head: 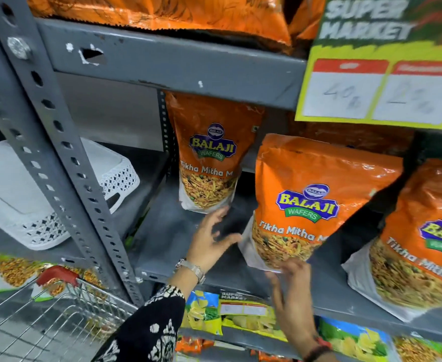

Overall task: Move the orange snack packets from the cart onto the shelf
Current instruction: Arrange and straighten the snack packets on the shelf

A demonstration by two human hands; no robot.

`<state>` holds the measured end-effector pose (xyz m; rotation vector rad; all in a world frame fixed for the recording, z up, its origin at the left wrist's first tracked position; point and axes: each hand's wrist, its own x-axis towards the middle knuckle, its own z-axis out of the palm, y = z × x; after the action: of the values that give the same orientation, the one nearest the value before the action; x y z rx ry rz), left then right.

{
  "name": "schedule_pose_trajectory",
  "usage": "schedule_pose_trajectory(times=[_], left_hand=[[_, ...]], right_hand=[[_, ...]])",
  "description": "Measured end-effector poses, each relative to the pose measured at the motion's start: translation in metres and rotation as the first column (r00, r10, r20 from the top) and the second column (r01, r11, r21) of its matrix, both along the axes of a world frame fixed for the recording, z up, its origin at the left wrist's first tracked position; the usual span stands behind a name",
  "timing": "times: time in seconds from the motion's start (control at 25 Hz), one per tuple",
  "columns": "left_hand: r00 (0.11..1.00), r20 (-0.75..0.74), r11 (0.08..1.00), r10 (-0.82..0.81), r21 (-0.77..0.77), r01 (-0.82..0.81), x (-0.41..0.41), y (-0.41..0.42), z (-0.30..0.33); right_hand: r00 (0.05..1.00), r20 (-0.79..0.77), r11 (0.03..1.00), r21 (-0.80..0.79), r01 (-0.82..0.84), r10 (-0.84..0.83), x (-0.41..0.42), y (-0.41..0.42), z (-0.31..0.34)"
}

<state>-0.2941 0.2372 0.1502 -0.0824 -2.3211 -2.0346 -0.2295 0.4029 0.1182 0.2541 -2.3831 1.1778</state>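
Three orange snack packets stand on the grey shelf (167, 231). One packet (212, 152) is upright at the back, a second (316, 202) leans in the middle, and a third (423, 241) is at the right edge. My left hand (209, 244) is open with fingers spread, its fingertips just under the back packet's bottom edge. Also spread is my right hand (290, 291), whose fingertips touch the middle packet's lower edge from below without closing on it. The wire cart (65, 312) is at the lower left.
A white plastic basket (45, 189) lies in the neighbouring bay left of the perforated grey upright (65, 163). A yellow price sign (381, 82) hangs from the shelf above. More orange bags fill the top shelf (162, 11); yellow and green packets (243, 317) sit below.
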Motion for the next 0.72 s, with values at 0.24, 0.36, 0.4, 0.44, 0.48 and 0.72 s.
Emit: schedule_pose_trajectory(times=[0.24, 0.36, 0.4, 0.44, 0.48, 0.72], left_hand=[[0.966, 0.144, 0.972, -0.216, -0.063, 0.227, 0.003, 0.048, 0.003], [0.978, 0.133, 0.984, -0.164, -0.052, 0.172, 0.005, 0.051, 0.003], [0.981, 0.117, 0.984, -0.156, -0.069, 0.164, 0.004, 0.046, 0.002], [0.983, 0.115, 0.984, -0.142, -0.095, 0.153, 0.005, 0.04, 0.005], [0.985, 0.119, 0.983, -0.128, -0.116, 0.142, 0.005, 0.031, 0.005], [0.995, 0.094, 0.992, -0.026, -0.123, 0.037, 0.014, -0.035, 0.013]], right_hand=[[0.94, 0.339, 0.969, -0.241, 0.061, 0.025, -0.026, 0.073, 0.016], [0.882, 0.391, 0.923, -0.366, -0.114, 0.264, -0.036, 0.063, 0.018], [0.879, 0.391, 0.916, -0.386, -0.114, 0.274, -0.037, 0.057, 0.018], [0.878, 0.392, 0.912, -0.396, -0.109, 0.276, -0.038, 0.049, 0.017], [0.874, 0.396, 0.91, -0.401, -0.111, 0.281, -0.039, 0.041, 0.015], [0.861, 0.34, 0.884, -0.408, -0.227, 0.378, -0.049, -0.027, 0.021]])
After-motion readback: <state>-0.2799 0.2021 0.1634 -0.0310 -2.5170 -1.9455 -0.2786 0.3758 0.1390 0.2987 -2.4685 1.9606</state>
